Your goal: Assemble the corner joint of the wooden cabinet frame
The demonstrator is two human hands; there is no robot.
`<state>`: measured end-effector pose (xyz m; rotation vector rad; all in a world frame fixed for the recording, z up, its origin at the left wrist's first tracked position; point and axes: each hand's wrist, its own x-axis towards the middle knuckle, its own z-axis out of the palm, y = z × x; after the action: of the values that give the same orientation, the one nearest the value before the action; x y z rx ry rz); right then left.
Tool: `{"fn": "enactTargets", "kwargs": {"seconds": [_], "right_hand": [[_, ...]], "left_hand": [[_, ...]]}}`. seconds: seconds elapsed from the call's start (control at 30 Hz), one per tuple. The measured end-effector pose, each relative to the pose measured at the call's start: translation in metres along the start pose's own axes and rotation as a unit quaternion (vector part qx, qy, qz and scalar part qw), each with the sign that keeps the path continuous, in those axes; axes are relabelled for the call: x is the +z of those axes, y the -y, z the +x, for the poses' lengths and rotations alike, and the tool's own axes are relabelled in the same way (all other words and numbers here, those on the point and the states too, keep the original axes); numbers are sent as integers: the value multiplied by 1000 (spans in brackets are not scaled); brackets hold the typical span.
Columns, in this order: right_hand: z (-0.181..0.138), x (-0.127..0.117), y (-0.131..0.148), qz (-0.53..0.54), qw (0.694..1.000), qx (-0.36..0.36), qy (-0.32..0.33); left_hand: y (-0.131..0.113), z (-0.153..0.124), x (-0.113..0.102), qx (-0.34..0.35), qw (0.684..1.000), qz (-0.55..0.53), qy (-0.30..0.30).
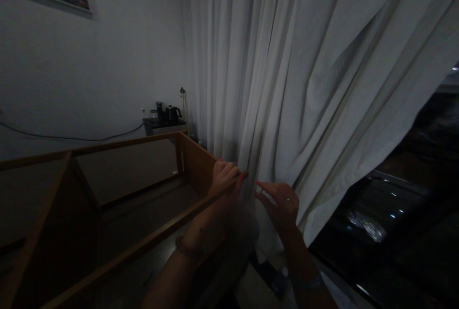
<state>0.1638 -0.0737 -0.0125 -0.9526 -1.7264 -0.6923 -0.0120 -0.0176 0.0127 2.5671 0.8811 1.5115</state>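
My left hand [225, 180] is closed around the near end of a wooden rail [190, 213], which forms the front edge of a brown wooden furniture frame [199, 160]. A bracelet sits on that wrist. Just to the right of the rail's end, apart from it, my right hand [281, 202] pinches a small, thin, pale piece [262, 191] between thumb and index finger. It looks like a screw or pin, but the dim light hides its exact kind. A ring shows on this hand.
A pale curtain [272, 84] hangs close behind both hands, with dark window glass [387, 223] at right. In the far corner, a black kettle [172, 114] stands on a small cabinet [150, 128]. A black cable [71, 137] runs along the wall. The frame has a wooden divider [53, 213].
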Motion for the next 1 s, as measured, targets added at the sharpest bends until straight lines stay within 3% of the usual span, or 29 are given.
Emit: {"fn": "enactTargets", "kwargs": {"seconds": [0.13, 0.23, 0.33, 0.43, 0.63, 0.73, 0.83, 1.0], "right_hand": [[4, 3, 10, -10, 999, 27, 14], [5, 6, 30, 82, 985, 153, 16], [5, 9, 48, 232, 920, 312, 50], [6, 11, 53, 309, 872, 376, 50], [7, 14, 43, 312, 880, 359, -9], [4, 12, 40, 268, 914, 303, -26], [1, 5, 33, 251, 945, 208, 13], [-5, -4, 16, 274, 950, 109, 102]], "left_hand": [[0, 1, 1, -2, 1000, 3, -8], [1, 0, 2, 3, 1000, 1, -14], [2, -1, 2, -1, 1000, 0, -10], [2, -1, 1, 2, 1000, 3, 7], [5, 0, 4, 6, 1000, 1, -1], [6, 0, 5, 6, 1000, 3, -9], [4, 0, 3, 7, 1000, 2, -5], [3, -1, 2, 7, 1000, -10, 10]]}}
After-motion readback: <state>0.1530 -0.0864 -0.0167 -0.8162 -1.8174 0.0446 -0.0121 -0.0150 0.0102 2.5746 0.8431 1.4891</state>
